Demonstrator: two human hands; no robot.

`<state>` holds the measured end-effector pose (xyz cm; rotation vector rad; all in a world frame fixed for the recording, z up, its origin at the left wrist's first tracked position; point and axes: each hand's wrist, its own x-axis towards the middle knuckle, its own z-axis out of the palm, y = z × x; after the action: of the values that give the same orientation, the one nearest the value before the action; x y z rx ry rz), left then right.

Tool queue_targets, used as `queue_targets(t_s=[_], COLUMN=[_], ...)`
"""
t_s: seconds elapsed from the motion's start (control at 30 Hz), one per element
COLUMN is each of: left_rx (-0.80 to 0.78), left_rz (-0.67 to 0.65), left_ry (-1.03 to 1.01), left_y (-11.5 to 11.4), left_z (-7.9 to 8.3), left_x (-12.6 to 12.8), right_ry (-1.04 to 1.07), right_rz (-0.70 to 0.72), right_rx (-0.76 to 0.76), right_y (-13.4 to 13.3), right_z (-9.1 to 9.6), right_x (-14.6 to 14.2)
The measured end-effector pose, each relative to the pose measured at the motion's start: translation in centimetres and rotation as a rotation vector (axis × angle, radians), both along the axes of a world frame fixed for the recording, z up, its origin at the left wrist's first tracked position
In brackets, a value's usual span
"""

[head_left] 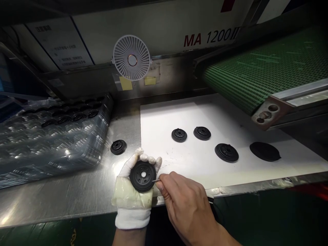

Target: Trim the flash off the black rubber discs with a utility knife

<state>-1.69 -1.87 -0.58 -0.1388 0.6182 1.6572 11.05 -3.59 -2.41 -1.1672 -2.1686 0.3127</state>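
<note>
My left hand (133, 191), in a white glove, is closed round a round black plastic disc (142, 176) with a centre hole, held face up over the steel bench. My bare right hand (187, 205) pinches a thin metal pin or blade (155, 180) whose tip touches the disc's right rim. Three more black discs (179, 135) (202, 133) (226, 152) and a flat black round piece (264, 151) lie on the white sheet (200, 164) beyond my hands. Another disc (118, 147) lies on the bare steel to the left.
A clear plastic-wrapped tray (51, 136) with several black discs sits at the left. A small white fan (131, 58) stands at the back. A green conveyor belt (266, 68) slopes down from the right. The bench's front edge (77, 215) runs below my hands.
</note>
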Motion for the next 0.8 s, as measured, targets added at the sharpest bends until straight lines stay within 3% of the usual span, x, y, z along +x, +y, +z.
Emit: queue_targets(t_s=[0.33, 0.53, 0.67, 0.8], left_rx=[-0.009, -0.064, -0.084, -0.087], left_rz=[0.284, 0.237, 0.174, 0.143], left_ry=[0.090, -0.037, -0.147, -0.186], left_y=[0.3, 0.6, 0.7, 0.6], left_z=[0.2, 0.7, 0.4, 0.5], left_x=[0.5, -0.1, -0.4, -0.4], right_ry=[0.040, 0.149, 0.151, -0.031], right_rz=[0.027, 0.156, 0.057, 0.042], right_rx=[-0.027, -0.317, -0.407, -0.482], right_y=[-1.2, -0.6, 0.4, 0.4], right_z=[-1.0, -0.1, 0.4, 0.4], right_x=[-1.8, -0.4, 1.3, 3.8])
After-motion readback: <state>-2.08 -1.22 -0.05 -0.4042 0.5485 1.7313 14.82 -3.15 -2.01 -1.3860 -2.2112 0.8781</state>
